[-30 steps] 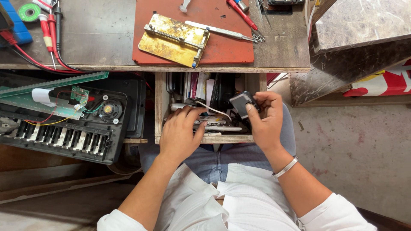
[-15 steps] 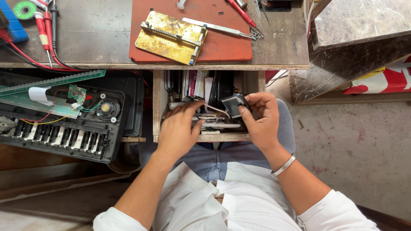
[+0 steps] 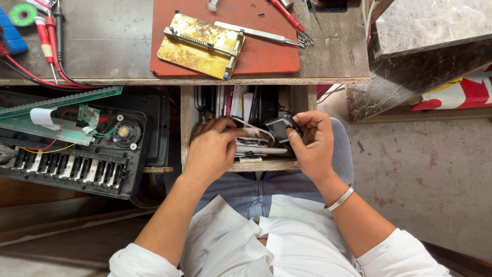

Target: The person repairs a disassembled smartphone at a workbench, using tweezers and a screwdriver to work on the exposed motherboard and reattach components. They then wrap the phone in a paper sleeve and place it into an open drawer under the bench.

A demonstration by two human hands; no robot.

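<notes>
Lap: white shirt and blue jeans nearest the camera, both forearms reaching far into an open drawer (image 3: 256,165).
Right hand (image 3: 312,146): curled, palm turned left, thumb and fingertips pinched on a small dark device (image 3: 281,128), held tilted at the drawer's right side; silver bangle (image 3: 340,199) on the wrist.
Left hand (image 3: 212,149): palm down, fingers bent into the drawer's clutter, touching a white cable (image 3: 251,125); whether anything is gripped, cannot tell.
Device relative to hands: in the right fingertips, just right of the left fingers.
Left of drawer: opened black keyboard (image 3: 77,166) with green circuit board (image 3: 51,131) and small speaker (image 3: 123,132).
Table (image 3: 102,46), far: red mat (image 3: 266,56) bearing a brass-coloured holder plate (image 3: 201,45), tweezers (image 3: 256,34), red-handled screwdriver (image 3: 287,15); red and black probes (image 3: 48,36) far left.
Far right: marble slab (image 3: 430,25).
</notes>
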